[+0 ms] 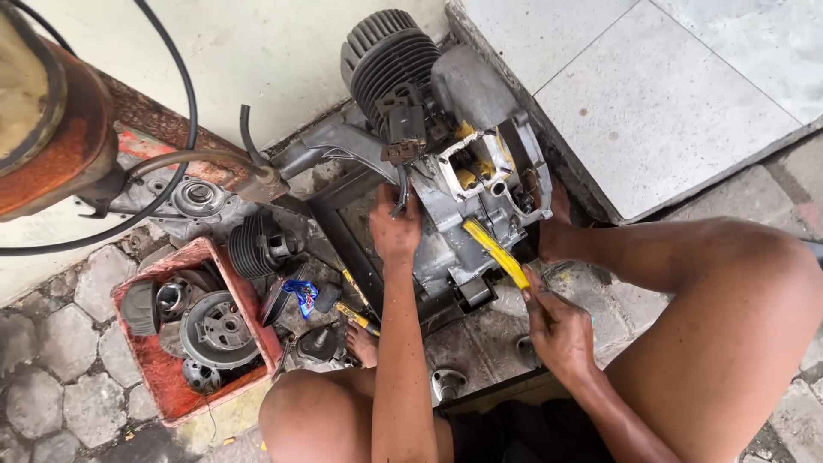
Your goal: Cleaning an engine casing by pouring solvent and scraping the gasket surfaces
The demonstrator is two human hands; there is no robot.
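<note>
Bare-armed and bare-legged, the person wears only dark shorts, seen at the bottom of the frame; no sleeves, gloves, watch or rings show. Black grease smudges the left hand and the right hand, and one bare foot goes unshod

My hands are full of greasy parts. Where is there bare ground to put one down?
Free: the pale tiled slab right of the engine, and the cobbles left of the red tray. Crowded: between tray and engine, with a finned cylinder and loose parts, and around the left hand and right hand.
</note>
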